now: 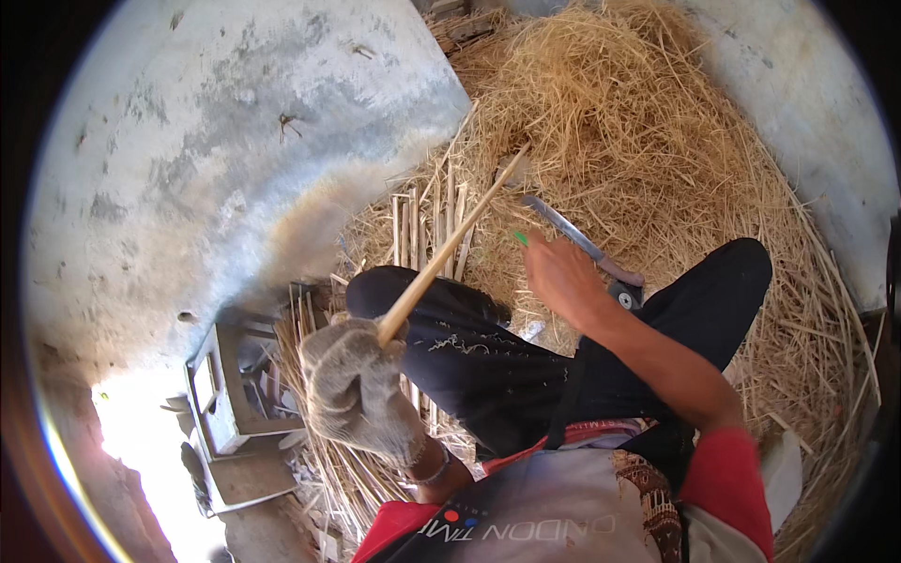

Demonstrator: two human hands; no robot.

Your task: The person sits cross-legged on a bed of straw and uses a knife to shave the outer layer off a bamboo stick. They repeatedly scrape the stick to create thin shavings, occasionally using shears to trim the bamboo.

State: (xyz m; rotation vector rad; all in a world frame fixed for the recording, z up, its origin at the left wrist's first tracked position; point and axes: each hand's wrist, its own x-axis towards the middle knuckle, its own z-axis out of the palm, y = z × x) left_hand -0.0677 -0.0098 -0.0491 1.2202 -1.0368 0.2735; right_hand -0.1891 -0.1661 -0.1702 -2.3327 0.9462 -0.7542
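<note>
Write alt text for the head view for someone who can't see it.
A seated person's gloved left hand grips a long bamboo stick, while the bare right hand rests on a knife lying across the knee. Straw-coloured shavings cover the ground.

Bamboo stick (pixel 450 246): long, pale, slim; held at its lower end in my gloved left grip (pixel 361 385), slanting up and right over my knee toward the straw.
Knife (pixel 572 242): flat grey blade, dark handle; near my bare right grip (pixel 561 277), whether grasped unclear; blade pointing up-left.
</note>
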